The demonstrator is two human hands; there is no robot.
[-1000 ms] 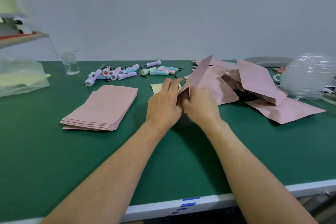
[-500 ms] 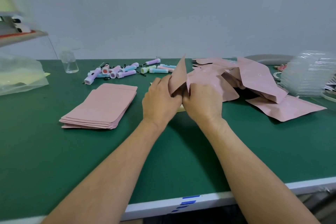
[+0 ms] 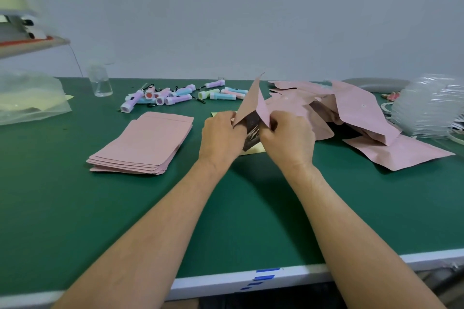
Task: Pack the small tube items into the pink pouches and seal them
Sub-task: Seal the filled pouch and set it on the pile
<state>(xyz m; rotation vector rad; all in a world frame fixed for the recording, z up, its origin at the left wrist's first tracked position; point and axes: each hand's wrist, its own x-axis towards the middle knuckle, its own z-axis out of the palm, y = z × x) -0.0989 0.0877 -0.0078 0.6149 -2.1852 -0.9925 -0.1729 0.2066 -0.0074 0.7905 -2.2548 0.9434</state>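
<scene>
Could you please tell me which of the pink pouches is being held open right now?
The pouch between the left hand and right hand, mouth spread, dark lining showing; the stack and the pile lie unheld.

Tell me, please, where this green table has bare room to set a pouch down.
Bare mat lies between the flat pouch stack and the front edge, and right of the right hand, nearer than the loose pouches. Crowded: the tubes along the back, loose pouches and clear trays far right.
</scene>
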